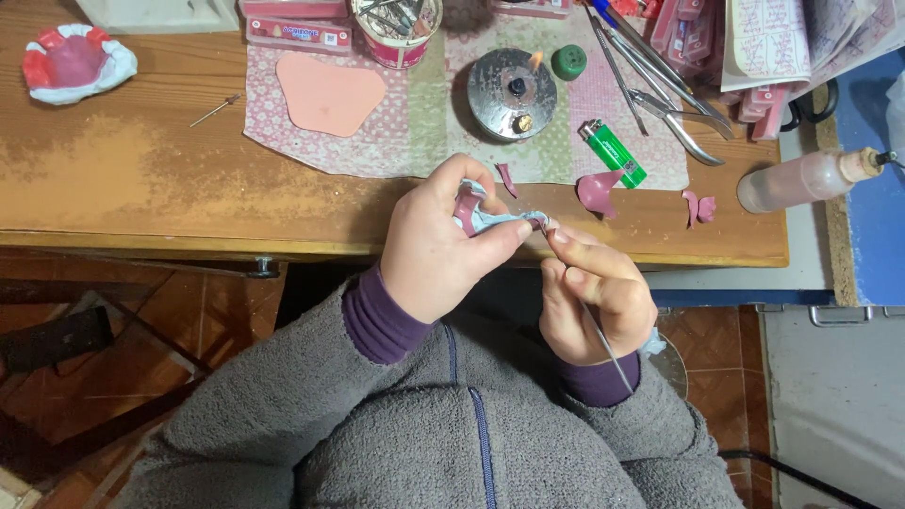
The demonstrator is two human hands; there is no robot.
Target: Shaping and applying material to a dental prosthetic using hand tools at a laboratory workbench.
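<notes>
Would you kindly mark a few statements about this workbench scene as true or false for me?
1. The left hand holds a pale blue and pink dental cast. True.
2. The right hand holds the green lighter. False: the green lighter lies on the patterned cloth; the right hand holds a thin metal tool.
3. The round metal burner shows a small flame. True.
4. The flat pink wax sheet lies on the floor. False: it lies on the cloth, on the wooden table.
5. The pliers rest on the table, right of the burner. True.
</notes>
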